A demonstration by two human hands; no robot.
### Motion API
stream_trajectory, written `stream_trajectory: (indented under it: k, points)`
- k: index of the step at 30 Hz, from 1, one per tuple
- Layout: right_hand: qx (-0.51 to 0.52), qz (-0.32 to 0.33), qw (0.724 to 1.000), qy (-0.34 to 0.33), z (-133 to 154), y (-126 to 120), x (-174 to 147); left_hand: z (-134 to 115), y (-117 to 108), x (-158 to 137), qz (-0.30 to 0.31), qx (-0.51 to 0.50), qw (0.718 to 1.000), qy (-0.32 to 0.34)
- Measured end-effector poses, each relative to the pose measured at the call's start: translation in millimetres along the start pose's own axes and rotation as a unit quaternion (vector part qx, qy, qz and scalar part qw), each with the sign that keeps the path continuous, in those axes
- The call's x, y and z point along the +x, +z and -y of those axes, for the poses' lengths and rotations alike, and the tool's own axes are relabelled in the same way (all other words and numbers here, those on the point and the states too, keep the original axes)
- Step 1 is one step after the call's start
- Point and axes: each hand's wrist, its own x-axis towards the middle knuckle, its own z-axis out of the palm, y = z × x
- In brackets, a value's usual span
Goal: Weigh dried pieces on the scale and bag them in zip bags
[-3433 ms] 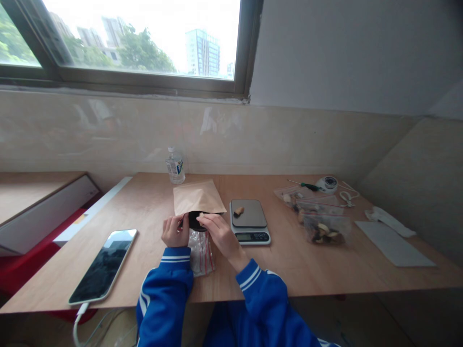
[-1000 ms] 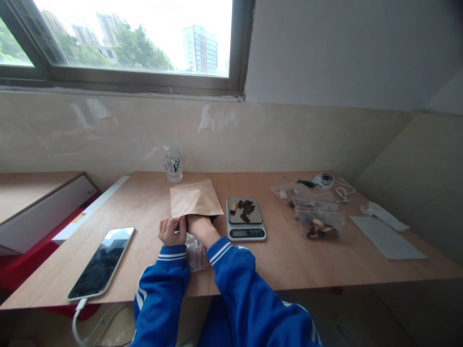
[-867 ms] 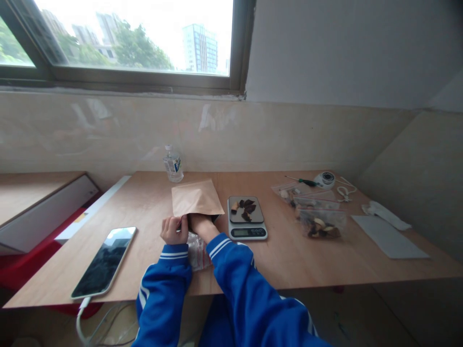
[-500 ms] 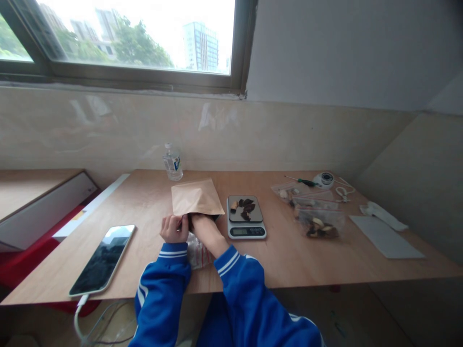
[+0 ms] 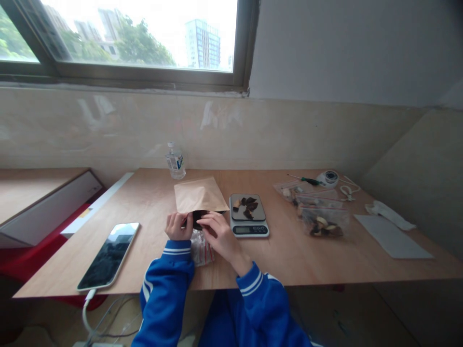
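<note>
A brown kraft paper bag point(image 5: 198, 194) lies on the table with its dark mouth facing me. My left hand point(image 5: 178, 226) is closed on the left edge of that mouth. At the opening, my right hand point(image 5: 223, 237) has its fingers bent together; a dark patch shows by the fingertips, and what they hold cannot be made out. Clear plastic zip bags point(image 5: 202, 251) lie below the opening, between my wrists. Just right of the paper bag stands a kitchen scale point(image 5: 250, 230) bearing several dark dried pieces point(image 5: 249, 206) and a pale tan one point(image 5: 236, 206).
A phone point(image 5: 109, 256) on a cable lies at left, and a water bottle point(image 5: 176, 163) stands behind the paper bag. To the right are filled zip bags point(image 5: 321, 221), a screwdriver point(image 5: 310, 181), a white round device point(image 5: 330, 179) and a white sheet point(image 5: 392, 237).
My right hand has come out of the paper bag to its mouth, fingers now visible. My left hand keeps its hold on the edge. The view has shifted slightly.
</note>
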Motion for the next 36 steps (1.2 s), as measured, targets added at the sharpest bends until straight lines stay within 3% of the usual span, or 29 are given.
stream_trajectory:
  k: [4,9,11,14,19,21,25,27,30,33,36]
  points:
    - [-0.027,-0.130,0.990,0.050,-3.6,-28.7,-36.4,-0.8,-0.8,1.0,-0.006,-0.010,0.999,0.030]
    - [-0.102,-0.271,0.933,0.214,-49.7,-69.9,-56.1,0.9,-0.6,0.0,-0.009,-0.021,0.999,0.043]
    - [-0.100,-0.280,0.922,0.246,-70.8,-79.1,-50.0,1.3,-0.5,-0.2,-0.008,-0.023,0.999,0.031]
    - [-0.101,-0.253,0.928,0.254,-85.4,-84.2,-37.5,1.0,-0.8,0.3,-0.006,-0.021,1.000,0.020]
    - [-0.120,-0.254,0.943,0.181,-49.2,-75.5,-38.2,0.7,-1.0,0.7,-0.002,-0.020,1.000,0.022]
    - [-0.078,-0.212,0.963,0.145,-25.5,-64.2,-41.2,0.8,-1.0,0.3,0.001,-0.022,0.999,0.024]
    - [0.001,0.008,0.997,0.080,4.8,-25.3,-27.5,0.2,-1.1,0.2,0.004,-0.016,1.000,0.018]
    - [-0.053,0.091,0.992,0.069,7.5,-2.5,-10.0,-0.2,-0.9,0.4,-0.003,-0.019,0.999,0.026]
    - [-0.185,0.159,0.963,0.111,2.9,24.7,19.4,0.3,0.3,0.3,-0.010,-0.020,0.999,0.040]
    - [-0.245,0.197,0.936,0.161,-1.6,36.9,38.5,1.7,1.7,-0.3,-0.007,-0.013,0.999,0.030]
    - [-0.250,0.201,0.931,0.176,-1.2,36.1,40.9,2.0,2.2,-0.9,0.009,-0.011,1.000,0.007]
